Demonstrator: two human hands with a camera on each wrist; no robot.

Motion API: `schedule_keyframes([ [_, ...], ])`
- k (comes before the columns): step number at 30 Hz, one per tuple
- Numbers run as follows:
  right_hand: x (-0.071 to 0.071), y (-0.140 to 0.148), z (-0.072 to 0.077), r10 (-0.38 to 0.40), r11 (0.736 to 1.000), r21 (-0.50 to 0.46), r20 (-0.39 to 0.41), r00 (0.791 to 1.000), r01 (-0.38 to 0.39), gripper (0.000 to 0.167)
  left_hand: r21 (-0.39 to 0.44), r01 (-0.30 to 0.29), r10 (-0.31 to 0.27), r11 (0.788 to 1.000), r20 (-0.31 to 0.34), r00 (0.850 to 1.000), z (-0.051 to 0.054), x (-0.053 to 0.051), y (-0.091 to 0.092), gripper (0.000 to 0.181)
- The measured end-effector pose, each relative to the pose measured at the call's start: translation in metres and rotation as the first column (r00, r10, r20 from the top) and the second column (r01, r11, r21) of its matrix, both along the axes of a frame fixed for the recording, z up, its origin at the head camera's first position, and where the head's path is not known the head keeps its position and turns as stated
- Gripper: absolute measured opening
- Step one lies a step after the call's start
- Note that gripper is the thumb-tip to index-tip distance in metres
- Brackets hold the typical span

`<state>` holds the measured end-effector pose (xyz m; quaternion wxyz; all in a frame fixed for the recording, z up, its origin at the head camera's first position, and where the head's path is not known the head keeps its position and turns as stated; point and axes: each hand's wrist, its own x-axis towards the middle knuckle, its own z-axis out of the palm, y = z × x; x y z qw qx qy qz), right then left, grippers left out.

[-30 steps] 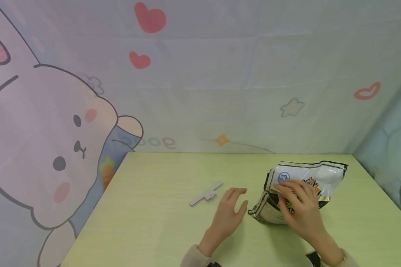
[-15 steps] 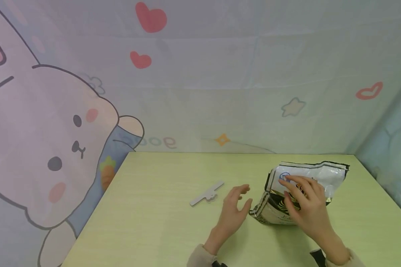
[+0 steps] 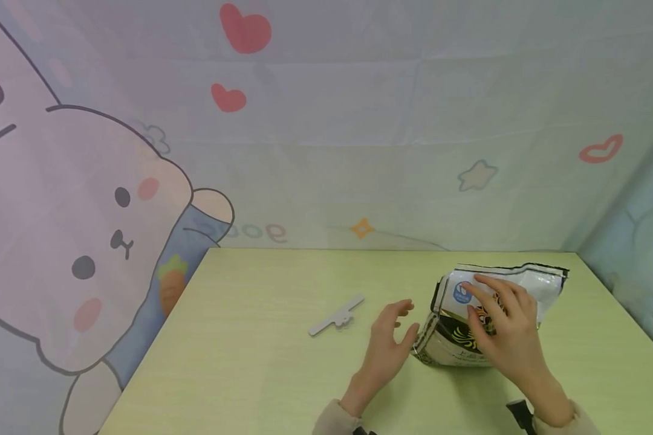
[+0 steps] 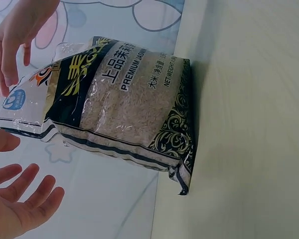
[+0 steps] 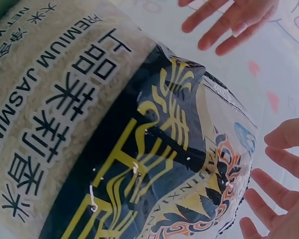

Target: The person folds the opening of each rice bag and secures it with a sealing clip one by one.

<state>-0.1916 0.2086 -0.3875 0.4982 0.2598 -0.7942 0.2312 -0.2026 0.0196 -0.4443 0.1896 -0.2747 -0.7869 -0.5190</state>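
Observation:
A bag of jasmine rice (image 3: 462,347) stands on the table, its white upper part leaning back; black and gold print and loose rice show on its front in the left wrist view. My right hand (image 3: 514,332) is in front of the bag's upper part with fingers spread and slightly bent. Whether its fingertips touch the bag I cannot tell. My left hand (image 3: 387,344), fingers parted and relaxed, is beside the bag's left edge and holds nothing. In the left wrist view the left hand (image 4: 20,204) appears apart from the bag.
A pale long bag clip (image 3: 334,317) lies on the yellow-green table (image 3: 239,362) to the left of my left hand. Behind the table hangs a printed cloth (image 3: 332,121) with a cartoon rabbit and hearts.
My right hand has shifted a little right and up across the bag's front, uncovering more print. My left hand has moved right, closer to the bag. The bag and clip have stayed put.

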Motion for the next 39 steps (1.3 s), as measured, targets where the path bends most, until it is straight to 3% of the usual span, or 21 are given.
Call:
schedule_keyframes([
  [8,0.0,0.004,0.005,-0.009,1.0,0.003,0.055,0.998,0.009,0.046,0.065,0.022,-0.026,0.998,0.053,0.998,-0.003,-0.005,0.005,0.035],
  [10,0.0,0.006,0.007,-0.013,1.0,0.009,0.066,0.998,0.012,0.047,0.104,0.034,-0.045,0.994,0.112,0.993,0.002,-0.004,0.006,0.035],
  [15,0.0,0.009,0.011,-0.025,0.999,0.023,0.087,0.996,0.023,0.05,0.192,0.057,-0.099,0.98,0.219,0.971,0.002,-0.009,0.01,0.036],
  [17,0.0,0.01,0.012,-0.026,0.999,0.022,0.089,0.996,0.025,0.051,0.213,0.064,-0.113,0.975,0.227,0.967,-0.003,-0.012,0.011,0.036],
  [22,-0.001,0.014,0.014,-0.032,0.999,0.021,0.086,0.996,0.03,0.052,0.242,0.062,-0.129,0.968,0.269,0.955,-0.004,-0.013,0.014,0.037],
  [28,-0.003,0.02,0.019,-0.04,0.997,0.072,0.086,0.995,0.034,0.054,0.256,0.058,-0.132,0.965,0.281,0.951,-0.008,-0.013,0.02,0.035],
  [35,-0.005,0.031,0.027,-0.043,0.988,0.15,0.157,0.987,0.019,0.059,0.264,0.083,-0.153,0.961,0.258,0.954,-0.009,-0.016,0.023,0.033],
  [39,-0.005,0.034,0.03,-0.043,0.987,0.162,0.181,0.983,0.013,0.06,0.265,0.083,-0.162,0.961,0.291,0.943,-0.007,-0.015,0.024,0.032],
])
